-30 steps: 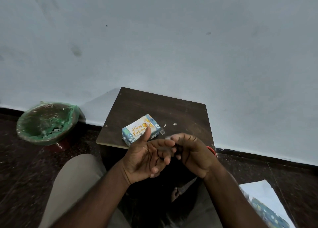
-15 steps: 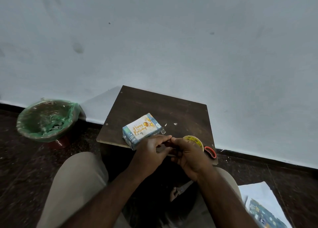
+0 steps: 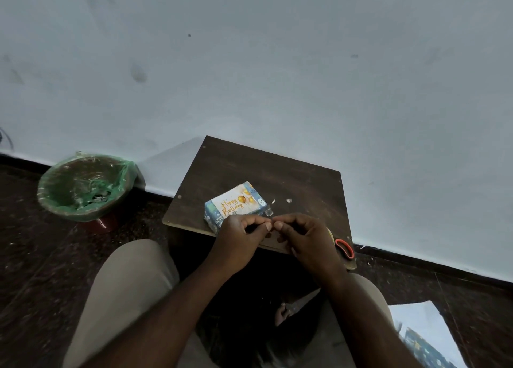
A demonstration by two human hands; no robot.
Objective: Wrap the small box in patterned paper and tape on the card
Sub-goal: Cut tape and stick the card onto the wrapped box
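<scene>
Small box wrapped in blue patterned paper (image 3: 215, 220) lies flat on the dark brown wooden surface (image 3: 291, 184), near its front left edge. A white card with gold "Happy Birthday" lettering and balloons (image 3: 238, 202) lies on top of the box. The left hand (image 3: 240, 238) is just in front of the box and covers its near corner. The right hand (image 3: 306, 237) is beside it, fingertips meeting.

Grip, both hands: fingers curled, thumb and forefinger tips pressed together. I cannot tell if anything is pinched between them.

An orange-handled tool (image 3: 344, 247) sits at the surface's right front corner. A green-lined round bin (image 3: 83, 187) stands on the floor to the left, and a white-backed patterned paper sheet (image 3: 422, 331) lies on the floor to the right.
</scene>
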